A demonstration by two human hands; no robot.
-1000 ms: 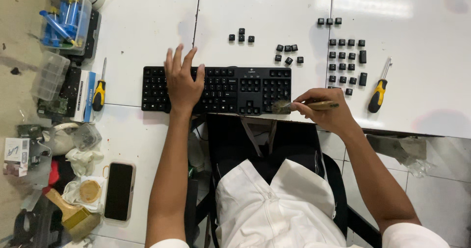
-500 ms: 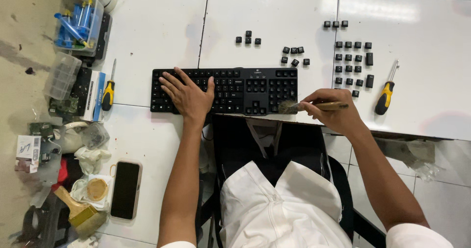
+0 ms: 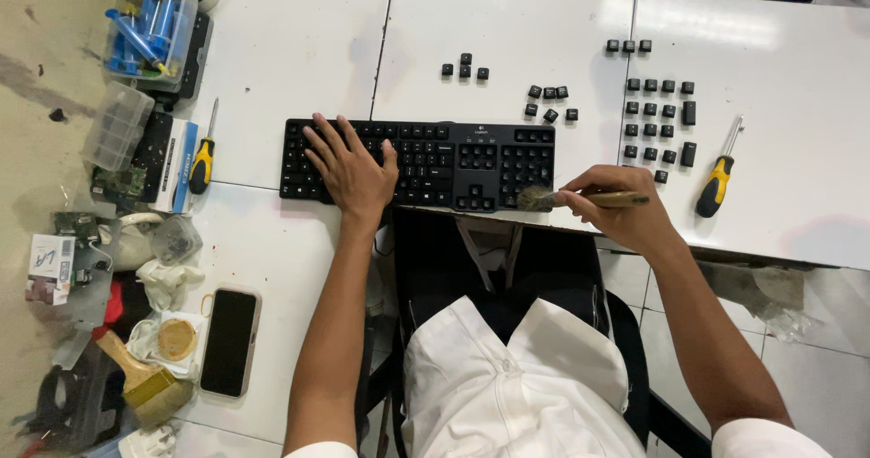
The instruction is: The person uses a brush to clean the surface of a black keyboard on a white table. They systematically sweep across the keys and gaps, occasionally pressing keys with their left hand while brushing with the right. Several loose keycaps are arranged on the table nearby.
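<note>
Left hand [image 3: 352, 170] lies flat, fingers spread, on the left-middle keys of the black keyboard [image 3: 419, 163], grip released, just pinning the board down. Right hand [image 3: 618, 212] has its grip clenched round the wooden handle of a small brush [image 3: 580, 200], bristles touching the keyboard's lower right corner by the number-pad block. To do this step well: keep the left palm pressing so the keyboard can't slide, hold the brush low and angled, sweep short strokes out toward the near edge, work bristles into the open sockets. Keyboard sits flat on the white table [image 3: 290, 50], long side parallel to the near edge; several caps look missing on its right part. Loose black keycaps [image 3: 657, 114] lie in rows beyond and right of the keyboard; a yellow-handled screwdriver [image 3: 716, 182] lies further right, another [image 3: 201, 159] just left of the keyboard.
</note>
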